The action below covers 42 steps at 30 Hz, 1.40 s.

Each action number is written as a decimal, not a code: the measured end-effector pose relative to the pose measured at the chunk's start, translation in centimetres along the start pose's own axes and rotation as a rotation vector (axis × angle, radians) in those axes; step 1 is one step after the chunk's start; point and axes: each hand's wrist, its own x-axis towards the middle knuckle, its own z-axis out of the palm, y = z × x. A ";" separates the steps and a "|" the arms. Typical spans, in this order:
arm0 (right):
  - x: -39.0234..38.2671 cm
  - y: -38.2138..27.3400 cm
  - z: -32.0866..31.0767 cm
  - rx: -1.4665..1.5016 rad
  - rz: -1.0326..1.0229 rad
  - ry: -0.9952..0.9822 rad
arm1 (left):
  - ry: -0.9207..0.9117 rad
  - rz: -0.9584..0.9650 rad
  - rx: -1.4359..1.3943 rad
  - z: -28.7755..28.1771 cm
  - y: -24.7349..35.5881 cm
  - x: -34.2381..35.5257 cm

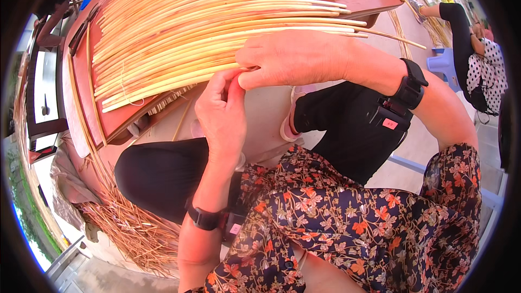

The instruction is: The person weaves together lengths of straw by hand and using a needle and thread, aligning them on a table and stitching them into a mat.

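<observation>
My left hand (221, 119) and my right hand (290, 62) meet at the near edge of a row of pale, peeled sticks (206, 24) lying side by side on a reddish-brown tabletop (119, 119). Fingers of both are pinched together, and their tips touch or overlap; whatever is between them is hidden. A thin pale string (126, 95) loops round the sticks near their left ends. A long black tool (81, 30) lies at the table's left side.
Dry straw-like stalks (135, 228) and crumpled cloth (70, 179) lie at lower left. At right, another person's dark-clad leg (458, 32) is beside a blue plastic stool (442, 68). Another person (51, 27) appears at upper left. My knees are under my arms.
</observation>
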 end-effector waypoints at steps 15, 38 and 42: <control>-0.5 0.5 -1.2 0.071 0.149 0.062 | -0.034 -0.223 0.034 0.0 0.8 -0.7; 0.0 0.7 0.2 0.032 -0.017 0.044 | -0.110 -0.262 -0.506 0.3 -0.8 -0.4; -0.4 0.6 0.7 0.054 -0.021 0.079 | -0.115 -0.277 -0.544 0.4 -0.9 -0.3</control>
